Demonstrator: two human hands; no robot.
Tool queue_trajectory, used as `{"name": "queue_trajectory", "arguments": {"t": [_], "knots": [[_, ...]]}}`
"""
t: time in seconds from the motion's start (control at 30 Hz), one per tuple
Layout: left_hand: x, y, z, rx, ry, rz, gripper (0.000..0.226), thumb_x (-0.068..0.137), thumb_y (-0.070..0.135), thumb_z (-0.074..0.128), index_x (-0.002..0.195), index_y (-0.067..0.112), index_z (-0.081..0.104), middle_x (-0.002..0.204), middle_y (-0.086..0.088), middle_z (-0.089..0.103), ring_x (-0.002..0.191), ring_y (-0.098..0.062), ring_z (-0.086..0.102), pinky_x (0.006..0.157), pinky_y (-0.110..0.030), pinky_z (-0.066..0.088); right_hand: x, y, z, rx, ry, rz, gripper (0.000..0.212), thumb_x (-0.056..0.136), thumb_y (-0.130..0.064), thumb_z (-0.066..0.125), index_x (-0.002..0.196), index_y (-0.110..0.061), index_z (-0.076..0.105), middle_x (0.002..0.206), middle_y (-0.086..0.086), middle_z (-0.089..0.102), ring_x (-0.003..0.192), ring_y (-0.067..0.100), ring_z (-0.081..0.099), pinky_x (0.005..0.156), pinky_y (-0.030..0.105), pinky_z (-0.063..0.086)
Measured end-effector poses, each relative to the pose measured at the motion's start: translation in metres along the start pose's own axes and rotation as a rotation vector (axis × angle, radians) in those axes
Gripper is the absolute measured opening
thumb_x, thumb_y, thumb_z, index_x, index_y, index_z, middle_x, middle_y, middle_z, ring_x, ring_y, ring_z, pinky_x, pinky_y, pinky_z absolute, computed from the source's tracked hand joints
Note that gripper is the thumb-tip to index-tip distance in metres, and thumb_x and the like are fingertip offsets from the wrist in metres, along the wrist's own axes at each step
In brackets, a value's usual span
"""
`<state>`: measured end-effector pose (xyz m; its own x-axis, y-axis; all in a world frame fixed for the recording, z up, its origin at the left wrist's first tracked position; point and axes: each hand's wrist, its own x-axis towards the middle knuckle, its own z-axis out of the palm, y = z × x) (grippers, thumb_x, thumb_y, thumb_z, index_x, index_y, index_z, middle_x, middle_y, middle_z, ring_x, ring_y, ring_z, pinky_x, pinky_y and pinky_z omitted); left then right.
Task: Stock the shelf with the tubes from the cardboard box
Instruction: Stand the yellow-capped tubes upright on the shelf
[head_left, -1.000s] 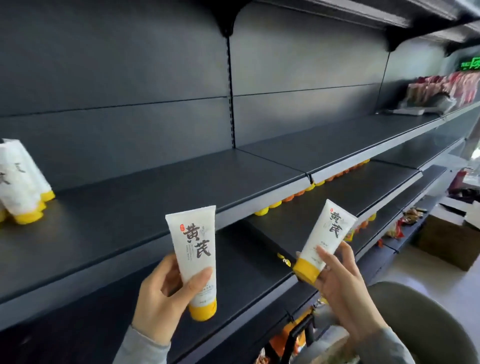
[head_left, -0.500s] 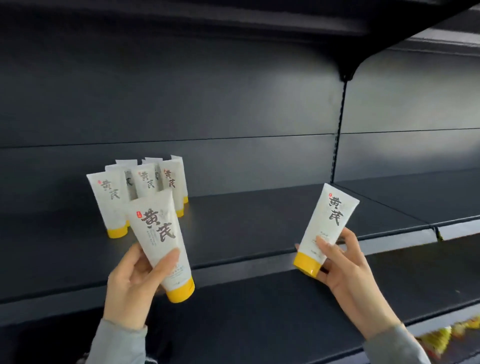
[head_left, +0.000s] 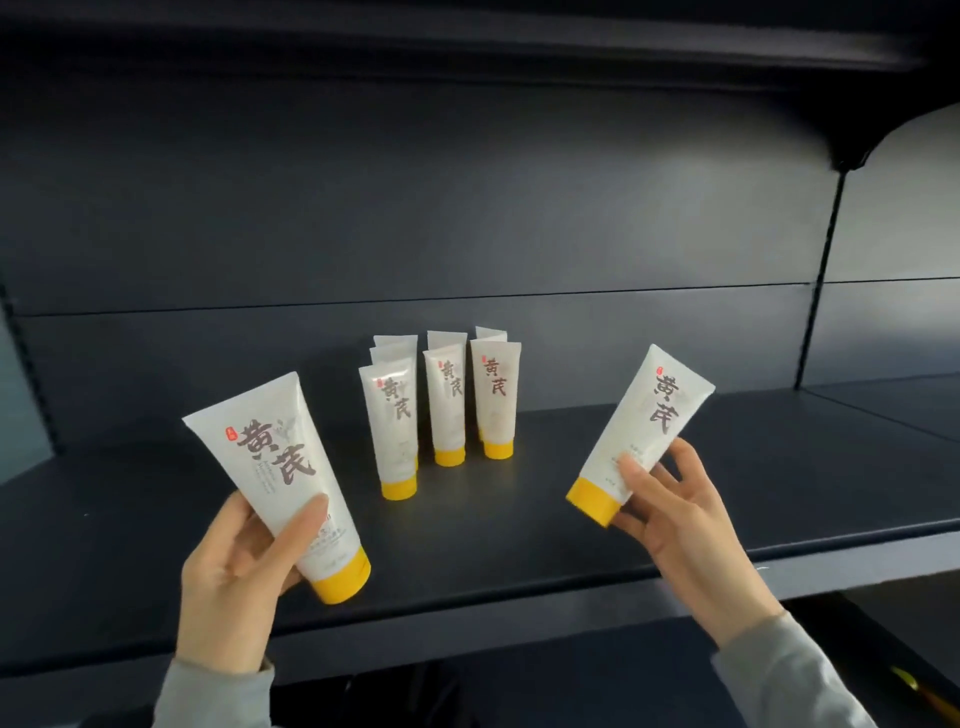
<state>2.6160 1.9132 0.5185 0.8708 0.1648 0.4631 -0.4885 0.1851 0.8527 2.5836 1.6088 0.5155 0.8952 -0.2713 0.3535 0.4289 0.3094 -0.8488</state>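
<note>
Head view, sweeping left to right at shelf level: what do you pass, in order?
Left hand → the tube it holds → cluster of standing tubes → tube in the right hand → right hand → shelf upright.

tubes (head_left: 449, 405): white, yellow caps, dark script | shelf (head_left: 675, 499): dark grey

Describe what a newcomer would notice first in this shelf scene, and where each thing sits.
Two white tubes with yellow caps stand out: the left hand holds one at lower left, the right hand another at right, both tilted. Between them, a cluster of matching tubes stands cap-down on the dark shelf.
</note>
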Motion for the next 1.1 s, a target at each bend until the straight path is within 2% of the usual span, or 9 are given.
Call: {"name": "queue_trajectory", "arguments": {"t": [0.13,0.27,0.4,0.53,0.6,0.77,0.87,1.0,1.1], "knots": [[0.005,-0.003,-0.021,0.006,0.01,-0.007,0.034,0.061,0.03,0.069,0.095,0.032,0.069,0.099,0.001,0.072,0.091,-0.013,0.069,0.065,-0.027,0.058,0.018,0.011,0.032,-0.09,-0.01,-0.007,0.05,0.074,-0.024,0.072,0.119,-0.017,0.053,0.109,0.005,0.07,0.095,0.024,0.07,0.069,0.032,0.057],[0.007,-0.003,-0.03,-0.024,0.038,-0.001,0.032,0.064,0.022,0.069,0.095,0.032,0.07,0.1,0.0,0.072,0.092,-0.014,0.069,0.063,-0.027,0.058,0.043,0.021,0.058,-0.221,-0.044,0.006,0.037,0.082,-0.01,0.07,0.114,-0.017,0.054,0.108,0.004,0.07,0.092,0.021,0.07,0.07,0.036,0.059],[0.01,-0.002,-0.028,-0.031,0.047,0.003,0.03,0.065,0.02,0.068,0.091,0.035,0.07,0.098,0.004,0.072,0.089,-0.01,0.069,0.06,-0.025,0.058,0.072,0.029,0.078,-0.352,-0.096,0.02,0.037,0.082,-0.008,0.071,0.111,-0.018,0.051,0.108,0.005,0.066,0.086,0.016,0.071,0.063,0.028,0.058],[0.011,-0.002,-0.015,-0.019,0.059,0.023,0.029,0.065,0.022,0.067,0.09,0.035,0.07,0.095,0.005,0.072,0.09,-0.012,0.069,0.063,-0.026,0.058,0.098,0.042,0.089,-0.547,-0.131,0.023,0.049,0.079,-0.013,0.075,0.119,-0.02,0.047,0.112,0.002,0.06,0.1,0.02,0.064,0.084,0.038,0.057],[0.012,-0.003,-0.009,-0.019,0.065,0.03,0.031,0.064,0.024,0.068,0.093,0.034,0.07,0.098,0.002,0.072,0.091,-0.014,0.069,0.064,-0.028,0.058,0.105,0.05,0.092,-0.614,-0.146,0.027,0.05,0.08,-0.014,0.074,0.12,-0.022,0.044,0.112,-0.002,0.058,0.102,0.017,0.061,0.085,0.034,0.055],[0.009,-0.003,0.002,0.001,0.052,0.045,0.032,0.063,0.026,0.068,0.094,0.033,0.069,0.099,0.003,0.072,0.092,-0.015,0.068,0.065,-0.031,0.059,0.107,0.067,0.093,-0.688,-0.198,0.045,0.047,0.082,-0.015,0.071,0.114,-0.025,0.038,0.109,-0.007,0.052,0.099,0.011,0.056,0.071,0.015,0.048],[0.008,-0.007,0.006,-0.005,0.06,0.038,0.032,0.064,0.024,0.067,0.093,0.035,0.069,0.099,0.004,0.072,0.093,-0.014,0.068,0.067,-0.032,0.059,0.107,0.072,0.092,-0.708,-0.213,0.035,0.047,0.083,-0.016,0.07,0.114,-0.025,0.036,0.11,-0.008,0.05,0.101,0.009,0.053,0.074,0.017,0.048],[0.007,-0.01,0.015,-0.021,0.075,0.036,0.029,0.064,0.022,0.066,0.09,0.035,0.07,0.094,0.007,0.072,0.09,-0.011,0.068,0.064,-0.03,0.059,0.107,0.075,0.092,-0.732,-0.216,0.042,0.045,0.084,-0.018,0.069,0.113,-0.026,0.035,0.113,-0.009,0.048,0.106,0.009,0.048,0.09,0.028,0.048],[0.009,-0.011,0.02,-0.019,0.074,0.04,0.03,0.064,0.021,0.066,0.089,0.038,0.07,0.094,0.009,0.072,0.088,-0.008,0.068,0.063,-0.028,0.058,0.108,0.078,0.094,-0.744,-0.215,0.047,0.045,0.085,-0.019,0.069,0.112,-0.027,0.034,0.113,-0.009,0.047,0.107,0.009,0.046,0.092,0.029,0.046]]}}
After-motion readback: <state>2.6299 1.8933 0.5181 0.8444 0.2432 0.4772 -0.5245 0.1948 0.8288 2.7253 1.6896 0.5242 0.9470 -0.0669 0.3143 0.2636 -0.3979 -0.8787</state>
